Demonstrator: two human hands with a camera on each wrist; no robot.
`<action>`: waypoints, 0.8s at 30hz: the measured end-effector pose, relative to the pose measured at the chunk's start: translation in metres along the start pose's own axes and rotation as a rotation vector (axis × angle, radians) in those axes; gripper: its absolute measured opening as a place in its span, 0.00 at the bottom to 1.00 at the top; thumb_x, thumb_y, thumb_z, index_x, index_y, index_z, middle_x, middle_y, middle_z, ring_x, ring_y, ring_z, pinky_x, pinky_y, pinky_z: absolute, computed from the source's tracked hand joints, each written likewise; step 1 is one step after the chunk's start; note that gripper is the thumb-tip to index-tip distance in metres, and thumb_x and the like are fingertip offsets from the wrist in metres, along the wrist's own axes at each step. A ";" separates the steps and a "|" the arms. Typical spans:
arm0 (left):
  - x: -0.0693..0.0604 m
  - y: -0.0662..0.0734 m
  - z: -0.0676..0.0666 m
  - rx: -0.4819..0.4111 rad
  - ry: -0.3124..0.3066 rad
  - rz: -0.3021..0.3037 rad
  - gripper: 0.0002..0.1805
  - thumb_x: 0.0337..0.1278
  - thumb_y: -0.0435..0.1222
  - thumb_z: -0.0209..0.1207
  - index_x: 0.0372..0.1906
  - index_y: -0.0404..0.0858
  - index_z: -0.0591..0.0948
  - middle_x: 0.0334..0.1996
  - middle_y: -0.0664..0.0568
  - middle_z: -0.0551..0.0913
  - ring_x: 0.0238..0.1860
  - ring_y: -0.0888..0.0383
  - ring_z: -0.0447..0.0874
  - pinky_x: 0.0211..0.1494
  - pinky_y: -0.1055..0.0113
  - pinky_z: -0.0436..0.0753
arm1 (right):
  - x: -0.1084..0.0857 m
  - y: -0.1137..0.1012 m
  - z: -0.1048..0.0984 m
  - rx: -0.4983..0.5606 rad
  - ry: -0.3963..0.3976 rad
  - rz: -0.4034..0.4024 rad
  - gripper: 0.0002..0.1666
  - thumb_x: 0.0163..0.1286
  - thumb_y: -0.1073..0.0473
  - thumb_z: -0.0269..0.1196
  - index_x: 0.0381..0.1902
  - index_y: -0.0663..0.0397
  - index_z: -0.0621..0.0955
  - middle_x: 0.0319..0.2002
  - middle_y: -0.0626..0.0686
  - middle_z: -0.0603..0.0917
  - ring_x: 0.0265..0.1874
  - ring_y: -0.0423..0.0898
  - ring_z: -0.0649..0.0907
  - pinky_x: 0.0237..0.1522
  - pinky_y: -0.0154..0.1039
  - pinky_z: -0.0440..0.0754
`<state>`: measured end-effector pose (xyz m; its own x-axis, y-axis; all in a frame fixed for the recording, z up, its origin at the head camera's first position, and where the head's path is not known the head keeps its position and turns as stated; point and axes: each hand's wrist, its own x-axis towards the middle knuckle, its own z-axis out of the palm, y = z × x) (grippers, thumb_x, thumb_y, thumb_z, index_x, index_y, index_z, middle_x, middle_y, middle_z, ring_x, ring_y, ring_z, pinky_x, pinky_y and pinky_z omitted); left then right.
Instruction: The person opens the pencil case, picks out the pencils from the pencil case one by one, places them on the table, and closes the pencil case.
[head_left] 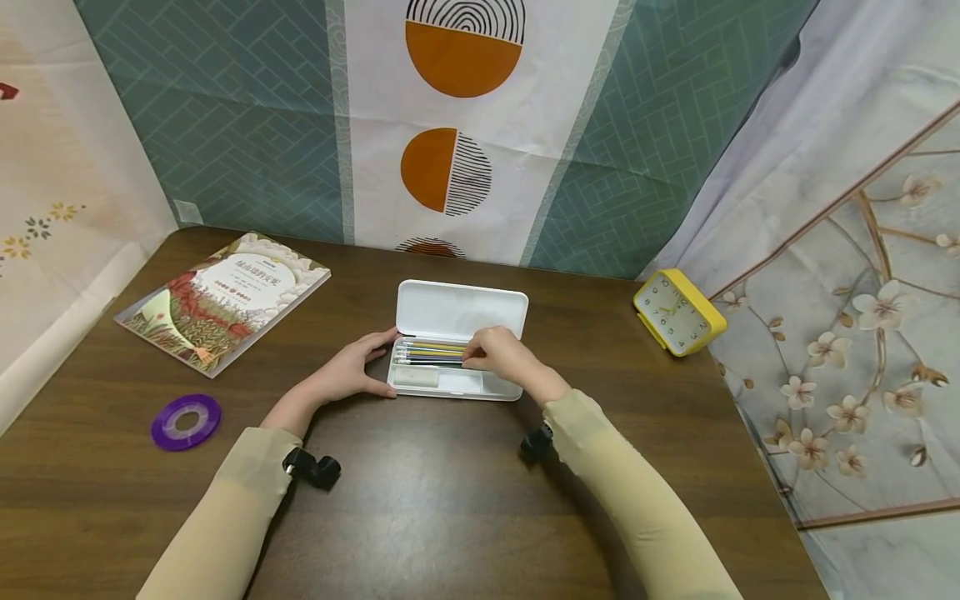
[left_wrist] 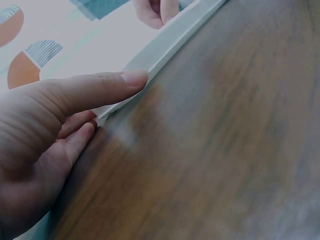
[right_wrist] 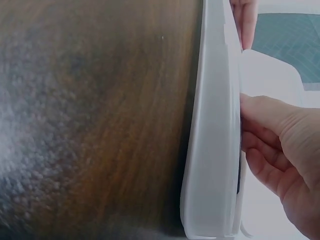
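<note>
An open white pencil case [head_left: 459, 395] lies with its lid [head_left: 461, 308] tilted back. Several pencils [head_left: 429, 353] lie lengthwise in it, with a whitish eraser [head_left: 416, 377] in front of them. My left hand [head_left: 347, 371] holds the case's left end, thumb at the front corner and fingers near the hinge; in the left wrist view the thumb of this hand [left_wrist: 55, 115] rests on the rim. My right hand [head_left: 501, 354] reaches inside and pinches at the pencils' right ends; in the right wrist view the case wall [right_wrist: 212, 130] partly hides the fingertips of this hand [right_wrist: 285, 145].
A book [head_left: 225, 300] lies at the back left of the brown table [head_left: 420, 517], with a purple tape roll [head_left: 167, 432] in front of it. A yellow clock [head_left: 678, 312] stands at the back right. Patterned cloths [head_left: 285, 150] hang behind and beside the table.
</note>
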<state>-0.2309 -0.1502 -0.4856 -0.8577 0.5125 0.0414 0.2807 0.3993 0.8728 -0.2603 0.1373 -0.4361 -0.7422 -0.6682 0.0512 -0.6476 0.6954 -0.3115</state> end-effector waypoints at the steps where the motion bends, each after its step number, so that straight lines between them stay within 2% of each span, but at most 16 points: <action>1: 0.000 0.000 0.000 -0.001 0.000 -0.002 0.60 0.38 0.35 0.78 0.76 0.31 0.54 0.73 0.35 0.59 0.74 0.40 0.56 0.75 0.48 0.66 | 0.000 0.000 0.000 -0.003 -0.002 -0.007 0.04 0.61 0.61 0.71 0.29 0.56 0.89 0.28 0.49 0.88 0.28 0.41 0.82 0.35 0.32 0.82; 9: 0.000 0.001 0.000 -0.005 -0.001 -0.007 0.60 0.38 0.35 0.78 0.76 0.31 0.54 0.73 0.35 0.59 0.74 0.40 0.57 0.75 0.48 0.66 | 0.000 0.001 0.000 0.004 -0.037 -0.019 0.03 0.62 0.63 0.69 0.31 0.57 0.88 0.29 0.50 0.87 0.27 0.38 0.81 0.32 0.26 0.81; 16: -0.001 0.003 0.000 -0.002 -0.001 -0.005 0.59 0.38 0.34 0.78 0.76 0.30 0.54 0.73 0.35 0.58 0.74 0.40 0.57 0.75 0.48 0.66 | -0.001 0.001 -0.001 -0.015 -0.036 -0.037 0.03 0.62 0.63 0.69 0.30 0.57 0.87 0.28 0.50 0.85 0.27 0.39 0.78 0.33 0.28 0.79; 24: -0.001 0.000 0.000 -0.001 -0.005 -0.009 0.59 0.39 0.36 0.77 0.76 0.32 0.54 0.74 0.35 0.57 0.74 0.39 0.57 0.76 0.47 0.65 | -0.004 0.001 -0.004 -0.027 -0.011 -0.051 0.03 0.63 0.64 0.67 0.31 0.58 0.87 0.29 0.50 0.86 0.29 0.41 0.82 0.35 0.31 0.83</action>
<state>-0.2307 -0.1510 -0.4857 -0.8578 0.5130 0.0308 0.2726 0.4033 0.8735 -0.2586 0.1414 -0.4330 -0.7060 -0.7060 0.0557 -0.6893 0.6669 -0.2831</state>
